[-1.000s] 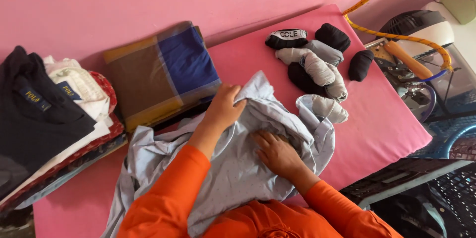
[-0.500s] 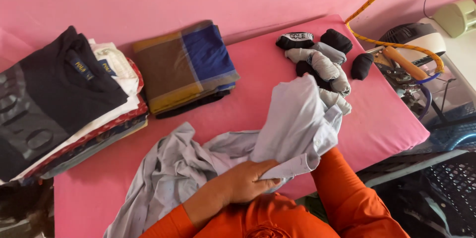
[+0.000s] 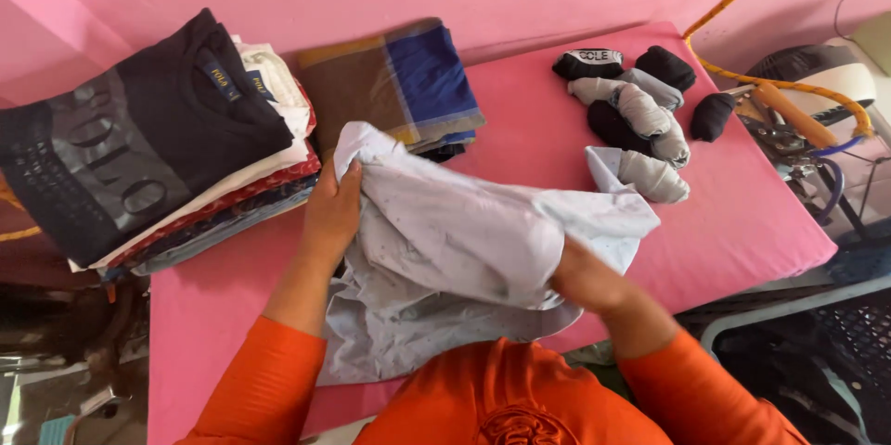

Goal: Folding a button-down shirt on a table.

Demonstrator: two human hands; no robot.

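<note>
Head view: a person in orange sleeves lifts a pale grey shirt (image 3: 483, 241) over the near edge of the pink counter (image 3: 742, 222). The left hand (image 3: 331, 213) pinches its upper corner; the right hand (image 3: 585, 276) is closed on bunched cloth. It looks light, soft and floppy, best gripped at seams or corners. Folded clothes (image 3: 158, 157) fill the far left corner.

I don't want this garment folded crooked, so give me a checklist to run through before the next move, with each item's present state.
1. Left hand grips the pale grey shirt at its upper edge: ok.
2. Right hand holds the shirt's other side: ok.
3. Shirt spread flat: not ok, it is bunched and wrinkled.
4. Bare pink pad beside the shirt: ok.
5. Rolled socks apart from the shirt: cannot tell, one lies at its corner.
6. Clothes stack apart from the shirt: ok.
</note>
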